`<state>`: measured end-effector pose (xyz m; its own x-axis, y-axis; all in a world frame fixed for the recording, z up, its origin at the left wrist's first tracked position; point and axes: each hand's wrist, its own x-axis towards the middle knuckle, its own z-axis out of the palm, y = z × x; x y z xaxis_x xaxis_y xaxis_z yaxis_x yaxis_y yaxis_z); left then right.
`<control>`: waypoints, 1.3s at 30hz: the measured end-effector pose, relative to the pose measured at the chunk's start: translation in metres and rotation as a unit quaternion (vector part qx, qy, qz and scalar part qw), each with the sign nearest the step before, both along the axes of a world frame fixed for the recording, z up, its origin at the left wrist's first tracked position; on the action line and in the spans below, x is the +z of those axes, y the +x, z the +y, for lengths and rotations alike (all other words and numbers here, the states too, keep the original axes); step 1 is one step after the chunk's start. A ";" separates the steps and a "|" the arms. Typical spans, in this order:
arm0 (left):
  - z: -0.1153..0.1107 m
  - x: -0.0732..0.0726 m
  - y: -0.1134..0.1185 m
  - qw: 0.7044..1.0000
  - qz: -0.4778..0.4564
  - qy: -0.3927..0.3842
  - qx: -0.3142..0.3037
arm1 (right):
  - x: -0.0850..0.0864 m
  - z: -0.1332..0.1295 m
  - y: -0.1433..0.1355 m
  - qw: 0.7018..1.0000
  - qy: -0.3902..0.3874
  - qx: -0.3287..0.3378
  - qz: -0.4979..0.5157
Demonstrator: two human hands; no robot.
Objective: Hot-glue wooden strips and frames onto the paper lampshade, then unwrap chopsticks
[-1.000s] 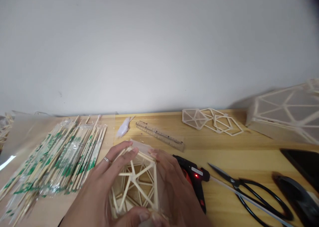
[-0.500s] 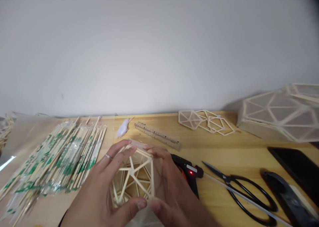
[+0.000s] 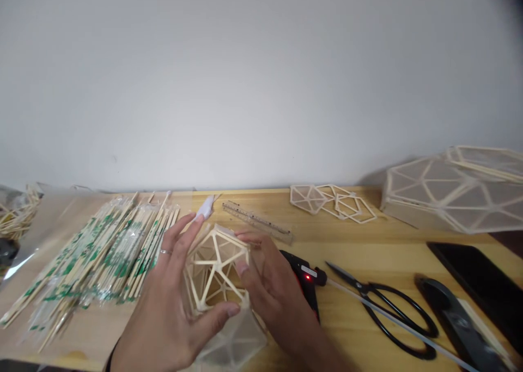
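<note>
A stick-built geometric model (image 3: 218, 265) with triangular struts stands at the front centre. Translucent film covers its lower faces, while the facet towards me shows bare sticks with gaps between them. My right hand (image 3: 281, 287) grips its right side, the thumb over the top facet and the fingers behind the far edge. Around the left side, my left hand (image 3: 165, 301) is spread, its fingers lifted clear of the upper edge. The left thumb lies by the near rim; whether it presses there I cannot tell. A black glue gun (image 3: 306, 279) with a lit red light lies just beyond my right hand.
Wrapped chopsticks (image 3: 110, 252) lie on a clear sheet at left. Behind the model are a clear ruler (image 3: 257, 219) and flat stick frames (image 3: 343, 203). Scissors (image 3: 384, 301), a black stapler-like tool (image 3: 453, 312), a dark slab (image 3: 482, 285) and a larger film-covered model (image 3: 445, 192) occupy the right.
My left fingers have lifted and spread off the model's upper edge. The right thumb has moved up from the near rim onto the top facet. More of the model's lower front shows.
</note>
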<state>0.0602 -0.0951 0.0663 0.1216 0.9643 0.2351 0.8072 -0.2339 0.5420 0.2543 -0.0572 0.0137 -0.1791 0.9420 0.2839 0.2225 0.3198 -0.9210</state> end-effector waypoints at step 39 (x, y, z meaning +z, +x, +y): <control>-0.014 0.000 -0.021 0.997 0.041 0.015 -0.066 | -0.020 -0.031 0.032 0.995 -0.016 0.096 -0.015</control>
